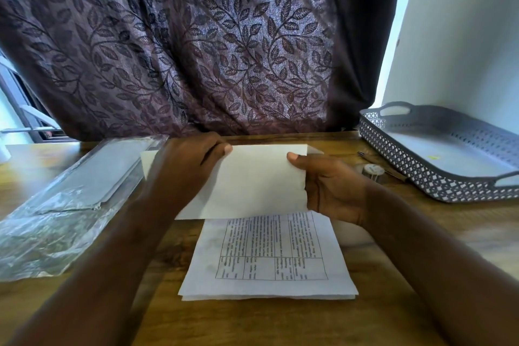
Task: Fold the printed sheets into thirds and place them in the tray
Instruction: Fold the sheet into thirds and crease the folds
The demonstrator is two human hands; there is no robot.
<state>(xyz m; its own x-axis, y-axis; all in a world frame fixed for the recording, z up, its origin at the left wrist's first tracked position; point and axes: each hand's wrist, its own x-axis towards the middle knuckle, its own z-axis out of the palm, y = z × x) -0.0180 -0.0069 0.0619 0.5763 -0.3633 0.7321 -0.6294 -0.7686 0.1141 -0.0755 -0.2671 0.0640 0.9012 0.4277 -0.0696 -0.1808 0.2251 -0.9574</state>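
Observation:
I hold a white sheet (252, 182) above the wooden table, partly folded, its blank side facing me. My left hand (188, 166) grips its upper left part, thumb on the front. My right hand (331, 188) grips its right edge, thumb on top near the upper corner. Below it lies a small stack of printed sheets (269, 258) with a table of text, flat on the table in front of me. The grey perforated tray (438, 177) with handles stands at the right, apart from my hands; nothing folded shows inside it.
A clear plastic sleeve (70, 199) with paper in it lies at the left. A pen (384, 167) and a small round object (370, 170) lie beside the tray. A leaf-patterned curtain (224, 50) hangs behind the table's far edge. A white wall rises at the right.

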